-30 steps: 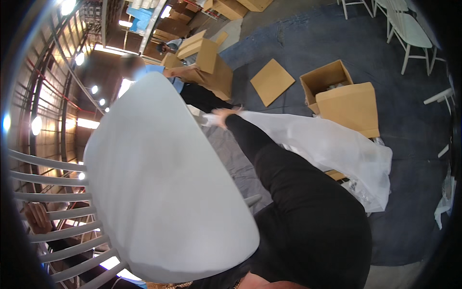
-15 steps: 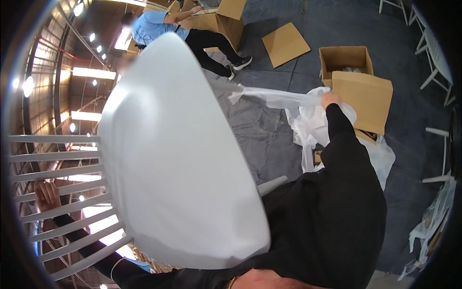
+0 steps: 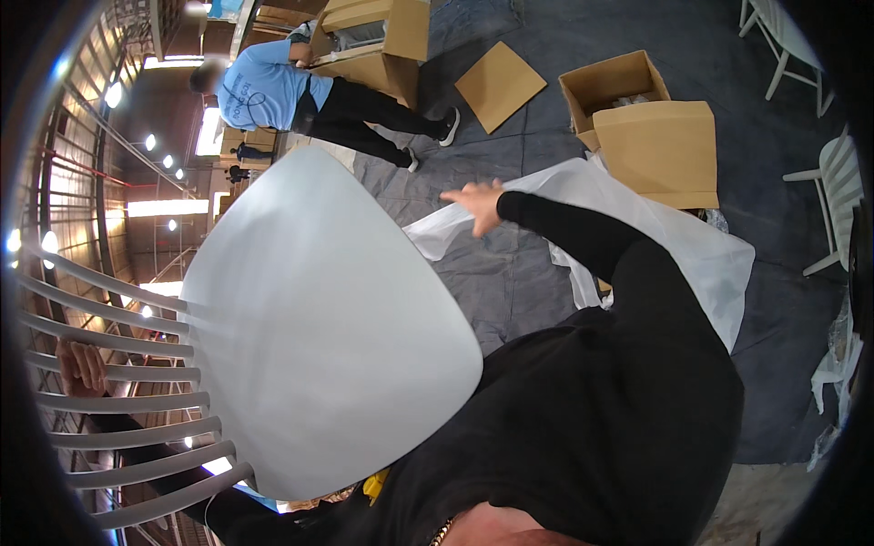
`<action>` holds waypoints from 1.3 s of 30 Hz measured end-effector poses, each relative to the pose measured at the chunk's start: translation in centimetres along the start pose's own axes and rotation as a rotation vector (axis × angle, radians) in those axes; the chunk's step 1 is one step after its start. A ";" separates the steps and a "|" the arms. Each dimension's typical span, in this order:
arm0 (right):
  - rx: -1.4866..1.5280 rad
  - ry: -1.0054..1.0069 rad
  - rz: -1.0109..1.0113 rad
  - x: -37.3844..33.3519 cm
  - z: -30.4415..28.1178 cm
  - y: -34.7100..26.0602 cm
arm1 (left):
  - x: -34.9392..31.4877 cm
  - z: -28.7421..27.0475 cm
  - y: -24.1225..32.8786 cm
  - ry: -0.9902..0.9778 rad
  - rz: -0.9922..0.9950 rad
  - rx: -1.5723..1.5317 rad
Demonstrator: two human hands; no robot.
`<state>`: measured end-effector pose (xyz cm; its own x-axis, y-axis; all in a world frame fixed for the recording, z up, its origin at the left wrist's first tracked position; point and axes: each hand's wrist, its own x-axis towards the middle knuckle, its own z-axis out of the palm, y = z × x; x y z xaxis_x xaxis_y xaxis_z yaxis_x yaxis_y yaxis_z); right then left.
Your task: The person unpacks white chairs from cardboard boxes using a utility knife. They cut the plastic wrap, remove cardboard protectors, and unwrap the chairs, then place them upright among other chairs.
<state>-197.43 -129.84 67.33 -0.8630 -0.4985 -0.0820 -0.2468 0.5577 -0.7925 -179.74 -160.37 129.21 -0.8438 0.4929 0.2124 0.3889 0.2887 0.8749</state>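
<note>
A light grey spindle-back chair [image 3: 328, 328] fills the left and middle of the view, its smooth seat facing me. At the far left, my left hand [image 3: 82, 369] is behind the back spindles, its fingers curled round one of them. Past the seat's right edge, my right hand [image 3: 478, 206] reaches out with its fingers apart and nothing gripped. Right by it is a long sheet of thin white wrapping [image 3: 628, 214], stretching from the chair's edge to the right behind my forearm. The seat hides most of the chair's legs.
An open cardboard box [image 3: 614, 82] and a brown flap [image 3: 660, 150] lie beyond the wrapping. Flat cardboard [image 3: 501, 86] rests on the dark floor covering. A person in a blue shirt [image 3: 273, 86] stands at a large carton [image 3: 373, 73]. More white chairs [image 3: 833, 196] stand at right.
My right hand has let go of the white wrapping and moved left toward the seat. The wrapping has spread out. The chair has shifted, and the other person has turned toward the carton.
</note>
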 end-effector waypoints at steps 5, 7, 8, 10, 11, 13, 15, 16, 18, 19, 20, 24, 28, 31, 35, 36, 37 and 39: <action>1.975 -0.670 -0.185 -0.7 5.9 -10.2 | 0.9 0.1 0.9 0.000 -0.039 0.022; 2.178 -0.573 -0.314 -2.3 6.1 -14.8 | 0.5 0.0 1.5 0.007 -0.054 0.028; 2.220 -0.511 -0.346 -2.6 6.0 -15.8 | 0.6 -0.2 1.5 0.007 -0.059 0.030; 2.176 -0.276 -0.321 -2.6 7.5 -17.5 | 1.1 -0.5 1.8 -0.005 -0.068 0.036; 2.118 -0.168 -0.283 -2.2 8.1 -17.4 | 1.3 -0.7 1.7 -0.015 -0.068 0.036; 1.985 0.002 -0.185 -1.2 7.9 -16.7 | 1.5 -1.4 1.2 -0.031 -0.055 0.031; 1.884 0.063 -0.062 -0.7 7.9 -16.4 | 1.1 -2.1 0.4 -0.041 -0.054 0.025; 1.864 0.049 0.014 -0.5 7.9 -15.9 | 0.7 -2.6 -0.3 -0.036 -0.057 0.021; 1.757 -0.045 0.037 -0.1 6.4 -14.4 | 1.1 -3.0 -1.6 -0.078 -0.051 0.003; 1.695 -0.116 0.062 -0.4 5.8 -14.1 | 0.1 -3.5 -3.0 -0.062 -0.058 -0.003; 1.670 -0.076 0.093 -1.1 5.3 -13.7 | -0.6 -4.0 -4.5 -0.048 -0.060 -0.008; 1.586 0.007 0.156 -0.9 5.8 -12.2 | -4.6 -5.8 -10.9 0.062 0.016 -0.005; 1.546 0.128 0.233 0.4 7.0 -9.5 | -5.3 -7.0 -18.1 0.118 -0.040 -0.108; 1.492 0.182 0.311 2.6 9.9 -8.1 | -7.3 -8.4 -23.4 0.347 -0.054 -0.118; 1.322 0.259 0.371 6.6 14.6 -6.4 | -11.0 -10.8 -30.5 0.367 -0.177 -0.186; 1.277 0.285 0.391 7.9 15.6 -5.7 | -11.8 -11.2 -33.0 0.349 -0.204 -0.264; 1.244 0.302 0.413 9.0 16.7 -5.3 | -12.7 -11.9 -35.1 0.358 -0.206 -0.274; 1.154 0.318 0.444 11.1 19.0 -4.5 | -14.3 -13.5 -39.6 0.377 -0.207 -0.295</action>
<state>-197.49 -150.48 58.52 -0.8793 -0.1490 -0.4524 0.4751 -0.3424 -0.8106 -188.07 -189.87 97.41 -0.9877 0.1044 0.1165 0.1250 0.0787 0.9890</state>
